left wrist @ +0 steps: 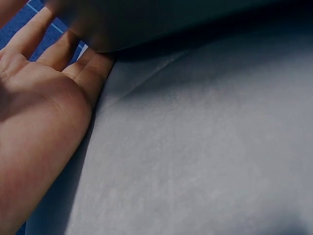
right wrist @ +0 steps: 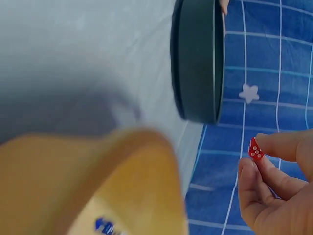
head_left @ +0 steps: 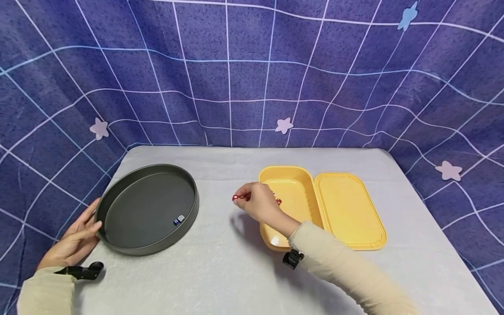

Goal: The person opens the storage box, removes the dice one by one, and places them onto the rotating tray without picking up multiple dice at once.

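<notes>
A small red die with white pips is pinched between the thumb and fingertips of my right hand. This hand is raised over the left edge of the yellow plastic box, and its wrist crosses the box. Inside the box, a red die shows beside my hand, and a blue die appears in the right wrist view. At the left, my left hand holds the round dark grey pan, thumb at its rim and fingers along the outer wall. A blue die and a white die lie together in the pan.
The box's yellow lid lies flat against the box's right side. A pale grey cloth covers the table. Behind and at both sides hangs a blue curtain with a line grid and stars.
</notes>
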`<state>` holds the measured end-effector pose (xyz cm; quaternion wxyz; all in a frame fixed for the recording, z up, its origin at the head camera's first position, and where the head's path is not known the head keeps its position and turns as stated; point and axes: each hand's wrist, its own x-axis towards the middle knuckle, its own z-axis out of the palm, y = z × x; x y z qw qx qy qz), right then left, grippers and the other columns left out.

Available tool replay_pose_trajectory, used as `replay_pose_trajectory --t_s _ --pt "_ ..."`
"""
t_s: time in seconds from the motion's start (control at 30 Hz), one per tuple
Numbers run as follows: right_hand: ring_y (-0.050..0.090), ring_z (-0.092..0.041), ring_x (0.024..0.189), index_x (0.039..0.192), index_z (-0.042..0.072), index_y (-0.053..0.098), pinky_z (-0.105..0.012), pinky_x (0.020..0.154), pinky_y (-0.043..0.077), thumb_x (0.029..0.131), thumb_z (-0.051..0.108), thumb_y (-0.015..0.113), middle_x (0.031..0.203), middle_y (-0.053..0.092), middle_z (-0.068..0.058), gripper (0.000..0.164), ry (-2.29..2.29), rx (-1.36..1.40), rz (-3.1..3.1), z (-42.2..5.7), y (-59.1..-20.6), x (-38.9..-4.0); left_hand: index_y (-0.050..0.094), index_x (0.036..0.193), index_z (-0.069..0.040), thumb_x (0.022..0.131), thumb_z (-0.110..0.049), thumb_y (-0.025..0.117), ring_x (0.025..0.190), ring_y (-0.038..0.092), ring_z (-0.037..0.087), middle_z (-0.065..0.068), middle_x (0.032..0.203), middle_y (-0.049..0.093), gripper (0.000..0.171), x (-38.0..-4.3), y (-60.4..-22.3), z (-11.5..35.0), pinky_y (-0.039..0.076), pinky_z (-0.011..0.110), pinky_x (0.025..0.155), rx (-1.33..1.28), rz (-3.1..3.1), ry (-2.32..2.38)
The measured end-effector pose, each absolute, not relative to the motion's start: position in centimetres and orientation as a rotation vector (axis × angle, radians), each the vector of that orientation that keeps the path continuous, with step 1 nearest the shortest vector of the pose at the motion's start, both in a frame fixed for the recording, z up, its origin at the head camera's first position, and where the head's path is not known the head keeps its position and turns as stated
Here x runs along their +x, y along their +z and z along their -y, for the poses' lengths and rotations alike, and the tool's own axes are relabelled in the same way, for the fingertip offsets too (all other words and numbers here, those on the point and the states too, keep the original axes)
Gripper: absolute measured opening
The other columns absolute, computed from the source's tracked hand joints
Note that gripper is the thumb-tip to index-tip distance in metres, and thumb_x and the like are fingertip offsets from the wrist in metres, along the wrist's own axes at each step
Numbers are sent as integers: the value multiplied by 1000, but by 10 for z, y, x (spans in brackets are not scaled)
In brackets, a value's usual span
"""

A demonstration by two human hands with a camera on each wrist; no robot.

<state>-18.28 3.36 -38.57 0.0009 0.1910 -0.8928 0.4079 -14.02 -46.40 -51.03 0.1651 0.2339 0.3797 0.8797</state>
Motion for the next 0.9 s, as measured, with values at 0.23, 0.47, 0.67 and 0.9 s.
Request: replay_pose_trajectory --t_s 0.23,0.47,0.67,0.9 --pt "55 0 61 85 11 75 -15 61 46 82 13 75 73 68 5 4 1268 717 2790 2 -383 -179 -8 154 -20 97 16 18 139 29 5 -8 158 23 72 -140 -511 463 36 25 106 662 -1148 2516" --pt "53 4 64 86 15 75 -13 64 42 83 17 75 78 66 7 4 1167 792 2772 31 -388 -177 -10 154 -19 96 16 17 141 27 6 -7 159 20 72 -140 -512 463 35 26 107 685 -1117 2523" --pt "53 5 65 88 13 75 -10 63 41 83 16 75 81 66 5 6 1200 813 2722 52 -398 -179 -12 153 -19 96 16 17 141 28 8 -6 159 21 73 -142 -511 462 35 27 108 682 -1078 2533" --pt "55 6 63 88 9 76 -6 60 43 81 13 76 78 69 4 8 1402 791 2664 78 -411 -182 -12 153 -19 96 16 17 140 29 8 -6 159 21 73 -141 -512 464 35 27 108 673 -1085 2527"
